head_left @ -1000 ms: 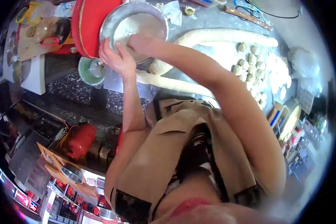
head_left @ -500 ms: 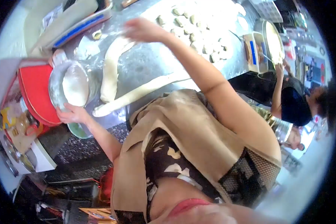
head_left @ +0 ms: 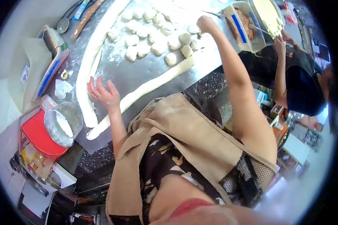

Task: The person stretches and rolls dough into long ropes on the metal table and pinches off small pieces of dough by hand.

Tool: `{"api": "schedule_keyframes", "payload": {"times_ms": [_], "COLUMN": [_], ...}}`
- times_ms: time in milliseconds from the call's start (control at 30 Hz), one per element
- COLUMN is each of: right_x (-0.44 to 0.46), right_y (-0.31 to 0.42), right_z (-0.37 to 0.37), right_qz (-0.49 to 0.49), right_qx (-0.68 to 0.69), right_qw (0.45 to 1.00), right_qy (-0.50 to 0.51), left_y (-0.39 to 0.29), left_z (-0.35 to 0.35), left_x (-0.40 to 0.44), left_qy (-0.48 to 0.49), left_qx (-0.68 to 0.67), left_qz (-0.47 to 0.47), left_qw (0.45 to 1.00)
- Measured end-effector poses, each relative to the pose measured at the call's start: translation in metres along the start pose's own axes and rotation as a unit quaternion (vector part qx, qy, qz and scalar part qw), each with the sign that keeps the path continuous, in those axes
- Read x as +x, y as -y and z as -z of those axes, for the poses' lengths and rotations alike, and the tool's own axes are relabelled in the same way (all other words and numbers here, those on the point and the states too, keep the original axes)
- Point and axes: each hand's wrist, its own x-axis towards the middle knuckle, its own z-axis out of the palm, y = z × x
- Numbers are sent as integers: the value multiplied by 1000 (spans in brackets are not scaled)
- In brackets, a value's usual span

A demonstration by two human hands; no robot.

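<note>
My left hand is open, fingers spread, between two long dough ropes and close to the thick one. The thinner dough rope runs along the near table edge, passing behind my left wrist. My right hand is at the far right of the dough pieces, its fingers curled downward; what lies under them is hidden. Several floury cut dough pieces are scattered across the metal table. A metal bowl of flour stands tilted in view at the left, apart from my hands.
A red container stands beside the bowl. At the left lie a white tub, a rolling pin and a crumpled white bag. On the right, a tub of brown filling stands near a co-worker's hands over a tray.
My left hand has let go of the flour bowl and moved right, over the table. My right hand has swung from the left to the right end of the dough pieces. The view has shifted.
</note>
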Motion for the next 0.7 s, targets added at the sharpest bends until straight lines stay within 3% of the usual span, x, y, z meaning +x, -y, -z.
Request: {"api": "schedule_keyframes", "payload": {"times_ms": [33,100,133,167,200,233,267,300,367,433,500,633,700], "right_x": [-36,-43,-44,-46,-62,-71,-61,-50,-33,-25,25,86,110], "right_y": [24,-7,-9,-3,28,45,35,32,41,118,138,172,160], "right_z": [27,10,21,26,42,47,29,16,-7,61,35,31,9], "right_qz": [-29,-88,-80,-75,-84,-90,-39,-90,74,68,38,122,70], "right_qx": [180,50,-13,-12,193,388,211,112,147,245,201,335,327], "right_qw": [982,983,994,995,968,895,969,989,986,960,979,934,923], "right_qy": [-50,-153,69,70,135,200,124,41,38,120,-8,19,-190], "left_y": [-4,-16,-27,-38,-47,-56,-66,-75,-85,-90,-90,-81,-80], "left_z": [-12,-33,-42,-54,-65,-73,-80,-85,-100,-106,-105,-106,-103], "left_x": [-2,-10,-11,-8,-6,-7,-8,-9,1,6,7,20,18], "left_qy": [7,100,137,137,154,174,179,190,181,165,159,138,143], "left_qx": [-2,-48,-39,-35,-77,-119,-114,-132,-156,-156,-156,-146,-148], "left_qz": [-3,-17,-31,-29,-62,-92,-88,-83,-74,-47,-12,50,68], "left_qw": [1000,994,989,990,983,973,973,969,968,973,975,978,976]}}
